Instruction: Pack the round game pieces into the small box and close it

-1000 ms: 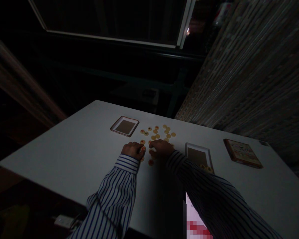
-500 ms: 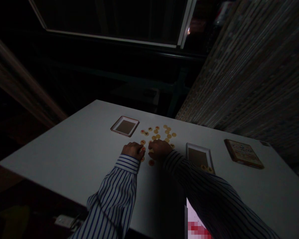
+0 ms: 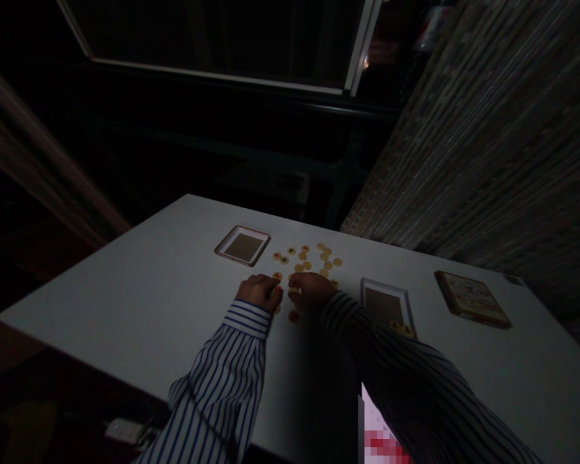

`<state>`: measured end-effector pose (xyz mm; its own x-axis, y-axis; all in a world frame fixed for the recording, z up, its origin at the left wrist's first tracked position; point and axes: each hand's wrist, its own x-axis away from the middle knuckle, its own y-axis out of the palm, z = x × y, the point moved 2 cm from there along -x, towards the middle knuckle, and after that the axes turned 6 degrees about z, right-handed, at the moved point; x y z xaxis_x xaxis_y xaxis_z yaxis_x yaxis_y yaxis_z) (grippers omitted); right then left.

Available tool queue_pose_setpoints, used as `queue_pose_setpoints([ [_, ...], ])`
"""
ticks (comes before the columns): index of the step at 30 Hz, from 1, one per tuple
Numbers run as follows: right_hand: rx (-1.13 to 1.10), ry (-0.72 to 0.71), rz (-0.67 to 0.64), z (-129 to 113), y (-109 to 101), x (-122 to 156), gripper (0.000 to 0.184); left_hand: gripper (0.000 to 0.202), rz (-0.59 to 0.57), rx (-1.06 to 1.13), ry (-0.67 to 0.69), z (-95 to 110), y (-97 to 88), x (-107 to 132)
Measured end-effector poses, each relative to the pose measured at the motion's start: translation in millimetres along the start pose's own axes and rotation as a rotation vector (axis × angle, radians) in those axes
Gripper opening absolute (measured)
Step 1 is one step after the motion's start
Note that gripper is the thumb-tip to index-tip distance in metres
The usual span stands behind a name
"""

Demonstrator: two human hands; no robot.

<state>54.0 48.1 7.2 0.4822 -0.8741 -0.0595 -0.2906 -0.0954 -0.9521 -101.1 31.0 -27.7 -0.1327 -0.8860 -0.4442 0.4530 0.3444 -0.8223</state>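
Several small round yellow game pieces [image 3: 305, 260] with red or black marks lie scattered on a white table [image 3: 140, 303]. My left hand [image 3: 257, 291] rests curled on the table at the near edge of the pile, its fingertips on a red-marked piece [image 3: 276, 291]. My right hand [image 3: 310, 288] is curled too, right beside the left, fingers pressed down among the pieces; what they grip is hidden. One more piece [image 3: 294, 316] lies just below my hands. Both sleeves are striped.
A shallow box half [image 3: 242, 245] sits at the far left of the pile. Another tray [image 3: 385, 303] holding a few pieces is to the right. A printed box lid [image 3: 471, 298] lies further right. A brick wall [image 3: 488, 142] rises beyond the table; the room is dim.
My hands stay nearly where they were; the right hand has edged slightly toward the left hand. The pieces and boxes have not moved.
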Motion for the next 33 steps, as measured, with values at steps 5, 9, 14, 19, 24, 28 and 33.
queue_pose_setpoints([
  [5, -0.383, 0.184, 0.12, 12.1, 2.5, -2.8, 0.016, 0.028, 0.037, 0.131, 0.077, 1.9, 0.8, -0.2],
  [9, -0.793, 0.302, 0.084, 13.5, 3.7, -3.1, 0.011, 0.034, 0.063, 0.18, 0.135, 6.7, 0.1, 0.3],
  [14, -1.082, 0.326, 0.07, 7.8, -3.0, -0.4, 0.011, 0.036, 0.097, 0.238, 0.178, 12.4, -2.1, -0.3],
  [19, -1.158, 0.343, 0.064, 7.7, -3.6, 0.7, 0.017, 0.034, 0.106, 0.247, 0.178, 16.0, -5.8, -0.8],
  [24, -1.178, 0.354, 0.055, 8.3, -3.4, 1.0, 0.014, 0.032, 0.122, 0.241, 0.19, 15.9, -6.4, -0.4],
  [28, -1.152, 0.37, 0.046, 5.9, -7.3, 2.2, 0.009, 0.031, 0.123, 0.253, 0.203, 15.0, -5.7, -0.6],
  [33, -1.13, 0.362, 0.025, 5.2, -8.6, 4.4, 0.007, 0.03, 0.125, 0.262, 0.219, 16.4, -6.9, -0.7],
])
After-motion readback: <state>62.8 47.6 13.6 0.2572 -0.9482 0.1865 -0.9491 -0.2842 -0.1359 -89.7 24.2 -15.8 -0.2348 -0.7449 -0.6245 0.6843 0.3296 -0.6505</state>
